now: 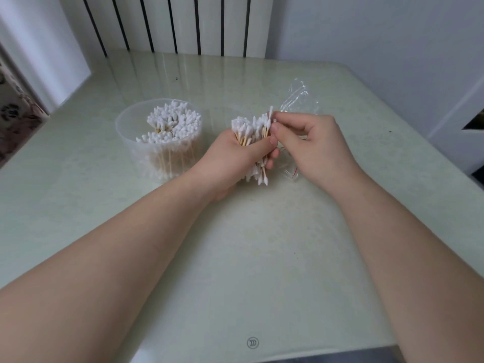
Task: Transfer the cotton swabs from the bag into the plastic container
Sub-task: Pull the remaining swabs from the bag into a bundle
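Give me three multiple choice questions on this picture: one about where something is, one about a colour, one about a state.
1. Where does the plastic container stand relative to the left hand? A) on its left B) on its right C) under it
2. What colour are the tips in the swab bundle? A) white B) blue C) black
3. What is the right hand doing? A) lying flat and idle B) pinching tips atop the bundle C) lifting the container
Answers: 1 A, the container sits left of that hand. 2 A, the tips are white on pale sticks. 3 B, its fingers close on tips at the top.
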